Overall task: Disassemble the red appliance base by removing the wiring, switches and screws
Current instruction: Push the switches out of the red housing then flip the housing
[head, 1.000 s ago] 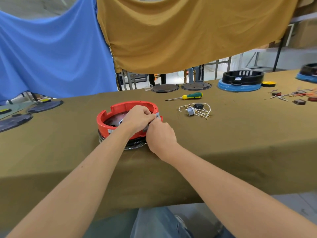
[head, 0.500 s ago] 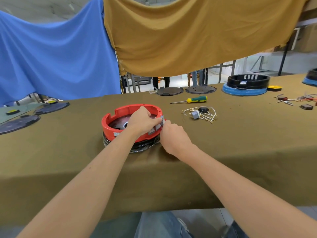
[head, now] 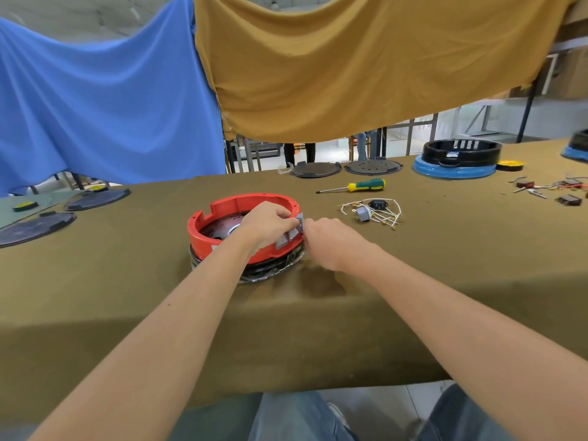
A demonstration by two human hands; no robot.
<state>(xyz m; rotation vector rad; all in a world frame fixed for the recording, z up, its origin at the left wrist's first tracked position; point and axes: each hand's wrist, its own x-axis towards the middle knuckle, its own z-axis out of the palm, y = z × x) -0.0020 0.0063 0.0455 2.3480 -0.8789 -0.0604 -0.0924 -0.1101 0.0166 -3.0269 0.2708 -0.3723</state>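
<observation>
The red base point(head: 222, 230) is set upside down near the front middle of the table point(head: 445, 265), on a black part wrapped in clear film point(head: 270, 268). Its round wall is notched along the rim, and a dark metal plate is seen inside. Grey switches point(head: 288, 235) are mounted in the wall on its right side.

The left hand point(head: 265, 224) is laid over the right rim of the base, its fingers curled down around the topmost grey switch from inside and above. The right hand point(head: 327, 241) is brought against the outside of the wall at the same spot, its fingertips curled and pinched on that switch, just beside the left fingers. How firmly the switch is held cannot be told.

To the right of the base, well apart from it, a bundle of white wires point(head: 378, 213) with a grey plug part and a black socket is lying on the cloth. Behind the bundle a screwdriver point(head: 353, 187) with a yellow and green handle is lying, tip to the left. Farther back two dark round plates point(head: 346, 168) are placed, and a black base on a blue ring point(head: 458, 159) to their right. Small parts point(head: 553, 190) are scattered at the far right edge. At the left, dark discs point(head: 63, 211) are seen. Blue cloth point(head: 95, 106) and ochre cloth point(head: 350, 65) are hung behind the table.
</observation>
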